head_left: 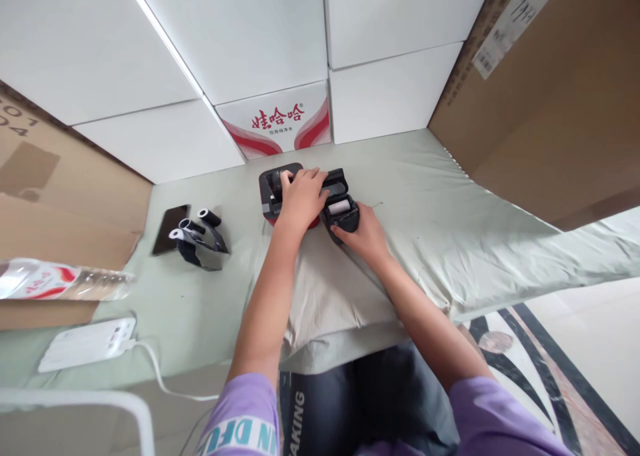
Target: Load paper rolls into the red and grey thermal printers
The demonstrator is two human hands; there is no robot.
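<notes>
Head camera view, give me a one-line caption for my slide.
Both hands, left hand and right hand, work on a small black label printer on a pale green cloth.

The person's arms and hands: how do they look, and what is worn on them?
Both arms are bare from the short sleeves down. The left hand and right hand wear no gloves, and no rings or watch can be seen. The sleeves are light purple; the left one carries a white band with teal letters.

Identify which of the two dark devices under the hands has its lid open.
The label printer by the right hand: its open compartment shows a white roll. The red-based device under the left hand shows none.
</notes>
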